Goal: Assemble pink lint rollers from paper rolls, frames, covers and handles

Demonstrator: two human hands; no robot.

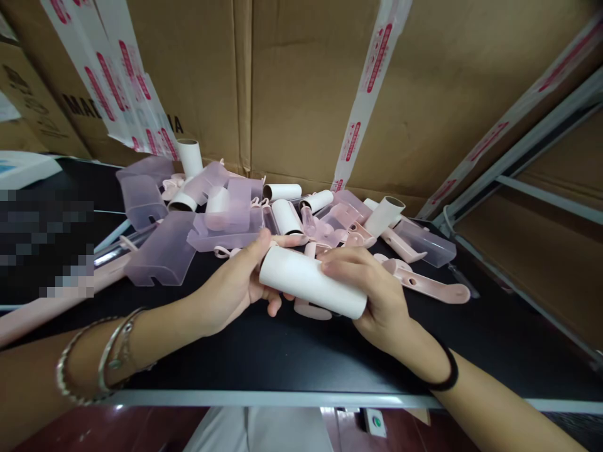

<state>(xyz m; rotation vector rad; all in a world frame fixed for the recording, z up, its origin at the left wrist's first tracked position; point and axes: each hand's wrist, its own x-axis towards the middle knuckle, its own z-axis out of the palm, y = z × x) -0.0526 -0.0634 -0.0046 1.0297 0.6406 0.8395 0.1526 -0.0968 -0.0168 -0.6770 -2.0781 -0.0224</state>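
Observation:
A white cardboard tube [313, 280] lies slantwise between my two hands, above the black tabletop. My right hand [377, 289] is closed round its right end, with the fingers laid over the top. At the tube's left end my left hand [242, 282] cups it loosely. The left thumb points up, the index finger stretches behind the tube, and the other fingers curl below; part of this grip is hidden. Beneath the tube shows a pale pink disc-shaped part [313, 309]. Just right of my right hand lies a pink strap-like plastic part [436, 287] with a hole.
A pile of translucent purple plastic holders [162, 248], white tubes [190, 157] and small pink parts spreads behind my hands. Large cardboard boxes [301, 94] rise at the back. A metal frame [518, 144] stands on the right. A long pink bar [70, 295] lies left.

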